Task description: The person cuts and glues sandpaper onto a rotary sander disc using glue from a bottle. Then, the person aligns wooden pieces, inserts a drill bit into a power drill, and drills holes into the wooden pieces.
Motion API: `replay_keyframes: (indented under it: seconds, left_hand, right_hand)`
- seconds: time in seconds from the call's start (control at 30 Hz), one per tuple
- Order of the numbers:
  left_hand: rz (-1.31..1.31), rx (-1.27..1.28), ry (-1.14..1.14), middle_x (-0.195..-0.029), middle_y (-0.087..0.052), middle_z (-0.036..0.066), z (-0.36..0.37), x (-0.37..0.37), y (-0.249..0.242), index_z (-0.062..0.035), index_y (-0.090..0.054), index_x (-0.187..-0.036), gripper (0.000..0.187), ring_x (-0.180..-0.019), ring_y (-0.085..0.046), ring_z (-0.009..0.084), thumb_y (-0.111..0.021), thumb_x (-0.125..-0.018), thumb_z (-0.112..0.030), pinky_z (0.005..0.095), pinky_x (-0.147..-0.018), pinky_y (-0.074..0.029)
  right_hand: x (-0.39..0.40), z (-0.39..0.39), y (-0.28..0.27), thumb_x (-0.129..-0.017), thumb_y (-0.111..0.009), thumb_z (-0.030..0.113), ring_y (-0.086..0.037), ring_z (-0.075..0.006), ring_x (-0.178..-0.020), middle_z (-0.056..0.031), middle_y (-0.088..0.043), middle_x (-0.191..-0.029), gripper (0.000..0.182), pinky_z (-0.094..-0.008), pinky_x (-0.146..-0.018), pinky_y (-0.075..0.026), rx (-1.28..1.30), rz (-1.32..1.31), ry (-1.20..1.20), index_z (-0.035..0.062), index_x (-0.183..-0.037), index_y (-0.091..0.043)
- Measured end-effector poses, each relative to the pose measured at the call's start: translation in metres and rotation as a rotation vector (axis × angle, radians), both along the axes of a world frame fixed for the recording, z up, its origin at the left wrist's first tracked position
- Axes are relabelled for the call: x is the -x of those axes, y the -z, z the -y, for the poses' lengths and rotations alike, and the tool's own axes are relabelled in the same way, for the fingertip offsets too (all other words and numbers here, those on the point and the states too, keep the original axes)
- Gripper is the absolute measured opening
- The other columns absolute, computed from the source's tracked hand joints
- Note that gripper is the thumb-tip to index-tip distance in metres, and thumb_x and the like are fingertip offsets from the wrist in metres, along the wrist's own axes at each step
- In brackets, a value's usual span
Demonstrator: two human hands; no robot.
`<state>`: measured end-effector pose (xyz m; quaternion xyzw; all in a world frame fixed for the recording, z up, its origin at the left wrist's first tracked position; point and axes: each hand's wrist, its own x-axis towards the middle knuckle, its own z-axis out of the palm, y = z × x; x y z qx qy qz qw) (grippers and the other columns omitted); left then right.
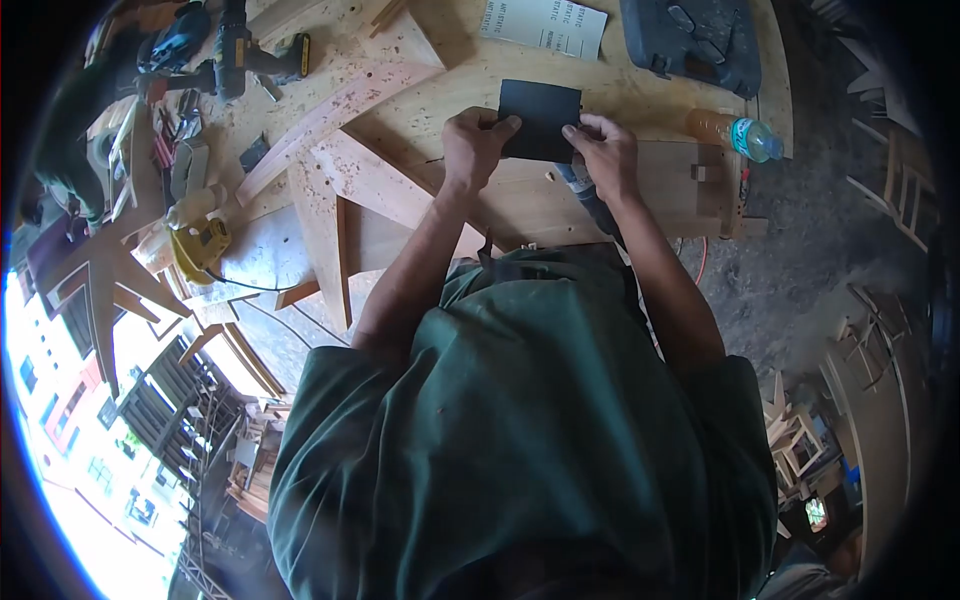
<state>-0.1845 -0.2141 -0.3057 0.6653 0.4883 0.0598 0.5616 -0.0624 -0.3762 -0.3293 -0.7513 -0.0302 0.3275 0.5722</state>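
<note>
black sheet point(541, 118), thin and stiff-looking, perhaps abrasive paper, is at the upper centre of the frame, held above the wooden workbench point(630, 92). the left hand point(472, 147) pinches its left edge, thumb on the upper face; the right hand point(606, 157) pinches the right edge near its lower corner, thumb likewise on top. the fingers behind the sheet are mostly hidden, so how firmly they press i cannot tell. to handle it well, i would keep both pinches level and the pull light and even, so that it neither creases nor tears askew. should it need folding, lining up the edges first would likely give a straight crease. below the right hand lies a power tool point(577, 180), partly covered; best keep the sheet's lower edge off it.
</note>
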Motion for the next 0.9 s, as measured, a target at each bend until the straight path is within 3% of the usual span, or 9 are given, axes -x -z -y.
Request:
replay_keyframes:
  seconds: [0.2, 0.4, 0.57, 0.67, 0.7, 0.73, 0.9]
  left_hand:
    - [-0.037, -0.245, 0.080, -0.070, -0.071, 0.014, 0.000, -0.003, 0.014, 0.0016, -0.075, -0.085, 0.034, -0.063, -0.068, 0.0227, -0.088, -0.075, -0.028, 0.0354, -0.064, -0.053]
    - [0.011, -0.206, 0.075, -0.071, -0.071, 0.015, -0.003, -0.004, 0.020, 0.0016, -0.075, -0.083, 0.034, -0.063, -0.068, 0.0240, -0.089, -0.074, -0.028, 0.0360, -0.064, -0.054]
    - [0.016, -0.275, 0.122, -0.068, -0.070, 0.016, -0.005, 0.000, 0.026, 0.0024, -0.074, -0.082, 0.036, -0.061, -0.068, 0.0238, -0.089, -0.075, -0.030, 0.0365, -0.062, -0.053]
    - [0.036, -0.257, 0.125, -0.066, -0.069, 0.017, -0.003, -0.002, 0.034, 0.0027, -0.073, -0.080, 0.037, -0.059, -0.067, 0.0240, -0.088, -0.076, -0.031, 0.0383, -0.060, -0.053]
    - [0.048, -0.257, 0.139, -0.065, -0.069, 0.016, -0.005, 0.002, 0.045, 0.0031, -0.073, -0.080, 0.037, -0.058, -0.067, 0.0229, -0.088, -0.077, -0.031, 0.0378, -0.059, -0.053]
    - [0.055, -0.265, 0.146, -0.063, -0.068, 0.015, -0.006, 0.003, 0.051, 0.0036, -0.072, -0.080, 0.037, -0.058, -0.067, 0.0218, -0.087, -0.078, -0.030, 0.0373, -0.058, -0.052]
    - [0.229, 0.040, -0.025, -0.064, -0.065, 0.007, 0.002, 0.009, 0.002, 0.0050, -0.071, -0.083, 0.033, -0.057, -0.060, 0.0126, -0.084, -0.084, -0.025, 0.0312, -0.054, -0.048]
  right_hand:
    - [-0.003, -0.006, 0.001, -0.086, -0.081, 0.007, -0.056, -0.0062, -0.060, -0.0006, -0.066, -0.079, 0.025, -0.0243, -0.052, -0.044, 0.049, -0.013, 0.025, -0.0043, -0.106, -0.072]
    - [-0.009, -0.006, 0.014, -0.087, -0.079, 0.005, -0.056, -0.0073, -0.058, -0.0018, -0.067, -0.078, 0.015, -0.0252, -0.050, -0.043, 0.026, -0.077, 0.031, -0.0006, -0.097, -0.070]
    - [-0.010, -0.010, 0.022, -0.082, -0.082, 0.007, -0.057, -0.0122, -0.059, -0.0042, -0.066, -0.076, 0.023, -0.0298, -0.052, -0.046, 0.068, -0.057, 0.058, -0.0020, -0.100, -0.070]
    - [-0.012, -0.004, 0.027, -0.079, -0.084, 0.011, -0.065, -0.0155, -0.067, -0.0109, -0.071, -0.083, 0.026, -0.0326, -0.060, -0.053, 0.171, 0.090, -0.022, -0.0020, -0.098, -0.071]
    - [-0.011, -0.005, 0.013, -0.078, -0.085, 0.012, -0.067, -0.0162, -0.072, -0.0113, -0.072, -0.084, 0.029, -0.0331, -0.063, -0.054, 0.182, 0.041, -0.016, -0.0023, -0.098, -0.071]
    - [-0.013, -0.002, 0.029, -0.077, -0.087, 0.015, -0.068, -0.0170, -0.077, -0.0107, -0.072, -0.088, 0.033, -0.0337, -0.067, -0.054, 0.165, 0.169, -0.039, -0.0017, -0.100, -0.071]
    - [-0.012, 0.027, -0.017, -0.077, -0.090, 0.025, -0.063, -0.0190, -0.079, -0.0069, -0.065, -0.088, 0.042, -0.0339, -0.073, -0.053, 0.046, 0.527, 0.051, 0.0005, -0.102, -0.067]
